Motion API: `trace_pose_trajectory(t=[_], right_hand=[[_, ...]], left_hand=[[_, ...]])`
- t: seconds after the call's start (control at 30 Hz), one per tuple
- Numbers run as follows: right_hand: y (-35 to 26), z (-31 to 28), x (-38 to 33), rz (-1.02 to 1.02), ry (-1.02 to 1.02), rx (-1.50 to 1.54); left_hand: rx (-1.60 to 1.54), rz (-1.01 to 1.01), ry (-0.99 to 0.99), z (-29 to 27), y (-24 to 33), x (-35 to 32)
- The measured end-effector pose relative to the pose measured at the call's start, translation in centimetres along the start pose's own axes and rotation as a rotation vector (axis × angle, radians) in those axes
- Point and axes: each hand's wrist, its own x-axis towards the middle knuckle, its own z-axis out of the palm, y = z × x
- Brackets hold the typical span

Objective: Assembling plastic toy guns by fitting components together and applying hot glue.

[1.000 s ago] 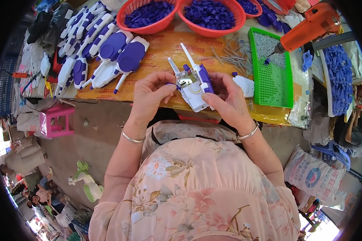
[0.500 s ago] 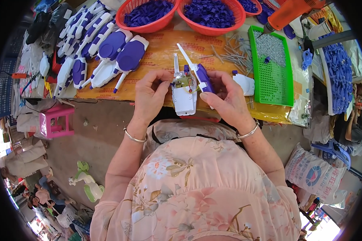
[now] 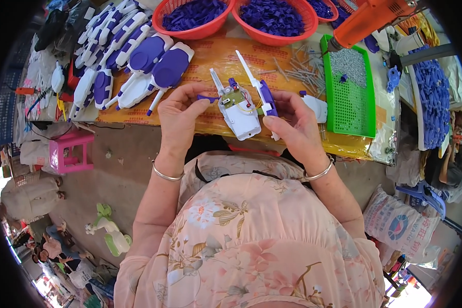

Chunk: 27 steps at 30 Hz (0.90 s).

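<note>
The left hand [image 3: 179, 110], left of the green tray [image 3: 351, 132], pinches one small purple piece [image 3: 206, 97] between thumb and forefinger. The right hand [image 3: 295, 120], nearer the tray on the same side, grasps one purple-and-white shell half [image 3: 266, 97], with the thumb at its near end. One white shell half [image 3: 244, 123] is positioned between the hands, left of the tray, open side up; its means of support cannot be determined. It carries one circuit board [image 3: 234, 98]; thin wires run from it toward the other half. Two metal bracelets [image 3: 168, 178] are worn, one per wrist.

One white part with a purple tip [image 3: 315, 109] lies just left of the tray. Long metal pins [image 3: 308, 69], overlapping and not countable, lie left of the tray's far half. Inside the tray are many small metal fasteners [image 3: 348, 64]. One orange power tool [image 3: 374, 23] is above its far end.

Beyond and left of the tray stand at least three red baskets [image 3: 200, 34] of purple parts. Farther left, two large purple-and-white units [image 3: 170, 69] lie in front of an overlapping stack of similar units [image 3: 113, 38].
</note>
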Motion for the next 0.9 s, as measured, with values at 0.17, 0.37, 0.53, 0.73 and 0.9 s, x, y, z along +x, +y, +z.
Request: trace_pose_trajectory(t=[0.17,0.37,0.53,0.73,0.9], right_hand=[[-0.1,0.1,-0.1,0.008,0.007,0.005],[-0.3,0.3,-0.1,0.011,-0.004,0.042],[-0.1,0.5,0.2,0.024,-0.017,0.056],[0.0,0.6,0.3,0.023,-0.029,0.054],[-0.1,0.5,0.4,0.033,-0.034,0.055]], left_hand=[[0.020,-0.016,0.005,-0.2,0.7,-0.4],[0.060,-0.004,-0.157,0.4,0.7,-1.2],[0.141,-0.083,-0.112,0.6,0.5,-1.0],[0.125,-0.041,-0.076,0.4,0.3,-0.8],[0.220,-0.071,-0.088,0.0,0.4,-0.5]])
